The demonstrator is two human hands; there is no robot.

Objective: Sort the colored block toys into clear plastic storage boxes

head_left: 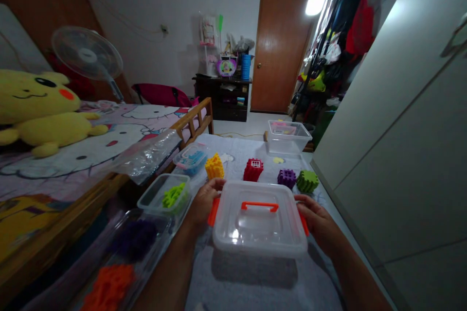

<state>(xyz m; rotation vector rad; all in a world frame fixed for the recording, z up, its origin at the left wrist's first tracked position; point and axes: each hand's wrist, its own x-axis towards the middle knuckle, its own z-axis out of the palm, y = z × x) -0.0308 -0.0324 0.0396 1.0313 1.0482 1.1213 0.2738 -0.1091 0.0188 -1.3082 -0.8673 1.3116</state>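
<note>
While the bottom edge cut off an orange plastic lattice block and dark purple pieces beyond it blurred, the left hand and right hand gripped opposite sides of a translucent, square plastic box above the blue-grey cloth, some fingers hidden, its contents unclear. It blocked the cloth just behind; past that stood a yellow lattice block, red lattice block, purple lattice block and green lattice block, then a clear rectangular tub.
</note>
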